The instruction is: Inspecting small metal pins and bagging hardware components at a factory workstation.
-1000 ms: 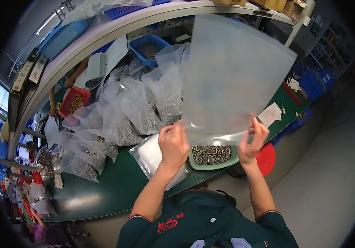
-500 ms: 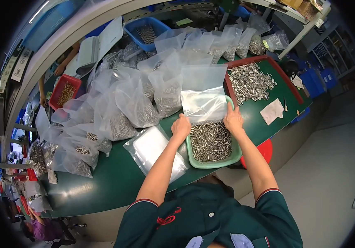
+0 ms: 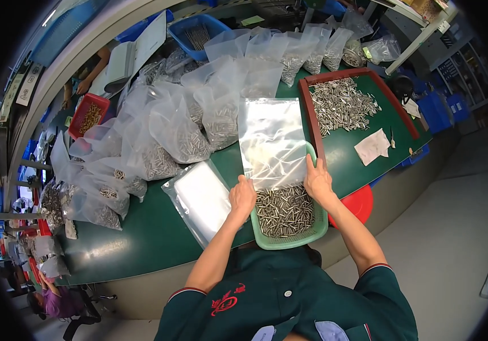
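A light green plastic basket (image 3: pixel 289 243) holds many short metal pins (image 3: pixel 285 215) and sits at the near edge of the table. A clear plastic bag (image 3: pixel 272 139) lies over the basket's far part and reaches past it across the table. My left hand (image 3: pixel 243 199) is closed, pinching the bag's edge at the basket's left side. My right hand (image 3: pixel 319 184) is closed around the basket's right rim, with the bag's other edge by its fingers. The basket's far end is partly covered by the shiny bag.
Left of the basket lies a stack of flat clear bags (image 3: pixel 198 199). Beyond stand several filled bags (image 3: pixel 178 139). A red-brown tray (image 3: pixel 319 145) of pins is at the right, near a white cloth (image 3: pixel 372 146). A red stool (image 3: pixel 357 206) stands below the table edge.
The basket has come nearer to me, both hands moving with it. The bag now lies flatter and more stretched out beyond the basket, where its far part stood folded up before.
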A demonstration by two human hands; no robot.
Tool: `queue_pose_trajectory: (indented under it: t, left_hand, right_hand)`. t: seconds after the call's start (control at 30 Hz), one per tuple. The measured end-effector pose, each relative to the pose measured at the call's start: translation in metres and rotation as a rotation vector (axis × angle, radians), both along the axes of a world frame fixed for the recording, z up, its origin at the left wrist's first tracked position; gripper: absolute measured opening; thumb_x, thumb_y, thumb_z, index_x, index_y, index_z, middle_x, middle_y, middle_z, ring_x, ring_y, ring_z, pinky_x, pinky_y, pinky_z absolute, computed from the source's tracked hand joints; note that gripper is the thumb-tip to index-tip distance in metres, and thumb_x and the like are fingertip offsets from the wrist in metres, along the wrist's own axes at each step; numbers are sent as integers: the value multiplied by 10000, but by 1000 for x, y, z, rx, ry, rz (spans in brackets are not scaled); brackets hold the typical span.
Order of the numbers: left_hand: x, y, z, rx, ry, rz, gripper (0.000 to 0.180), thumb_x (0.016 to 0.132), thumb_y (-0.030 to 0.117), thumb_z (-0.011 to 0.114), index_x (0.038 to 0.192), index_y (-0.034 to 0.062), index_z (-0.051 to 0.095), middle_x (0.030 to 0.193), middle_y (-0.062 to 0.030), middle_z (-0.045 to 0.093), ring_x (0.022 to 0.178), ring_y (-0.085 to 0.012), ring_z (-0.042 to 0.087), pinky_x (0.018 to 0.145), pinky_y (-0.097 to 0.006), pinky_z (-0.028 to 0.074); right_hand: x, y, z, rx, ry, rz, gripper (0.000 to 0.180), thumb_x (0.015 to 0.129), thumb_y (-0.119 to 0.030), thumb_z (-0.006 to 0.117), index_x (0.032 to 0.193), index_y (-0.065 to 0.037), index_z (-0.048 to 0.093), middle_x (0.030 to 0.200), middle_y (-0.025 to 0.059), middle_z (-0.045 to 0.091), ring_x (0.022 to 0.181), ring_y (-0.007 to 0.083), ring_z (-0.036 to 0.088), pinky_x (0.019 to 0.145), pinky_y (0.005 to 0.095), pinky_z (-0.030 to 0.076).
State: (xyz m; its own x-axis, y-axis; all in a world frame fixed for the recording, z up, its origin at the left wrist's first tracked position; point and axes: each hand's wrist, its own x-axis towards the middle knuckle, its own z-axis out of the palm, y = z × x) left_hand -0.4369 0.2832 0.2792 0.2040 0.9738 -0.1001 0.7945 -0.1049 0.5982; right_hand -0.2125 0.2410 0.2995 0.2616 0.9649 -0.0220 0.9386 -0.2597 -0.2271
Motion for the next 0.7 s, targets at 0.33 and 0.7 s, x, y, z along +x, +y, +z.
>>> queue_pose_trajectory:
  t: [0.33,0.7]
  left_hand:
    - [-23,-42,-16,-119,0,30,208,881,196,415,889,-12,421,643,-257,568,641,-418,571,586,-490,445]
    - [18,-7,-25,40,-209,127,203,890,169,385,871,-32,369,666,-287,542,650,-461,530,580,-528,391]
  right_hand:
    - [-13,-41,8,-107,95,3,256,872,-228,439,1053,-47,451,900,237,450,739,434,539,646,506,451]
    - [20,-4,-12,50,140,-5,266,886,-229,369,832,-5,504,783,248,573,699,435,563,639,516,448]
